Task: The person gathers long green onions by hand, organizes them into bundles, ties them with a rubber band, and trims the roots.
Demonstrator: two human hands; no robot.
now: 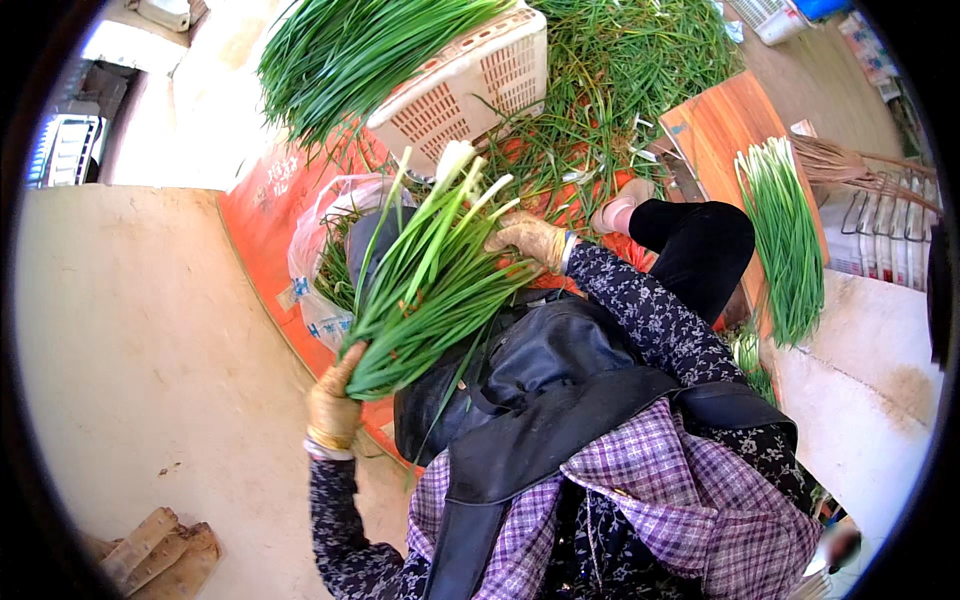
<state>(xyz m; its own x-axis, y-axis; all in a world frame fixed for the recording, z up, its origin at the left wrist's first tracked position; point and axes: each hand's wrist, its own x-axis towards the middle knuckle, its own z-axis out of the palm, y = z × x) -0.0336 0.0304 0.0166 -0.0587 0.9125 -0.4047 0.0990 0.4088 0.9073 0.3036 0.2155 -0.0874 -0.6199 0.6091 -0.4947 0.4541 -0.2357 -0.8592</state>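
A loose bunch of garlic chives (430, 260) lies slantwise over my lap, pale stems fanned out at the far end and green leaves toward me. My left hand (334, 405), in a stained yellowish glove, is closed round the leafy near end. My right hand (530, 240), gloved alike, is at the bunch's right edge near the stems, fingers curled and pinched against the strands; its fingertips are partly hidden. A dark apron (560, 350) covers my lap beneath the bunch.
A white plastic crate (470, 85) heaped with long chives stands ahead. Loose chives and trimmings (640, 60) cover the orange sheet (270, 230) beyond it. A clear plastic bag (325, 260) sits left. On the right, a wooden board (715, 110) bears a neat chive bundle (785, 240).
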